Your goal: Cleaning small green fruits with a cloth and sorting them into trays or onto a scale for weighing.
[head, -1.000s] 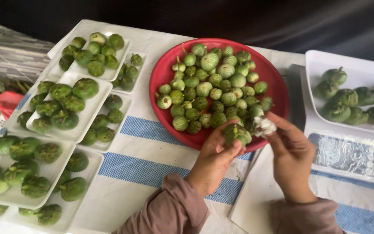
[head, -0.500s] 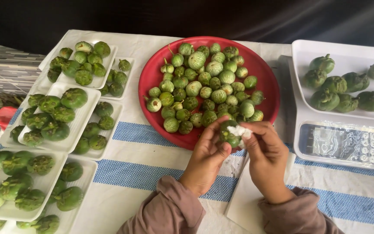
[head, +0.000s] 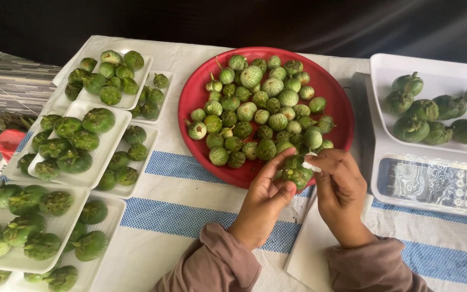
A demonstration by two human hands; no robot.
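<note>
At the near rim of the red tray (head: pixel 190 103), the left hand (head: pixel 266 197) curls closed around a small green eggplant (head: pixel 294 174), its fingers hiding most of it. Pinched in the right hand (head: pixel 339 186) is a white scrap (head: pixel 310 158), hard to make out. Beside them, the scale (head: pixel 433 178) is cut off; white trays (head: pixel 109 157) crowd the left.

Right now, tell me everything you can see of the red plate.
The red plate is round, shallow and glossy, plastic by its look, and lies flat on the striped cloth between the white trays and the scale. Small green eggplants are heaped across its middle, leaving the rim bare. The left hand and right hand overlap its near edge.
</note>
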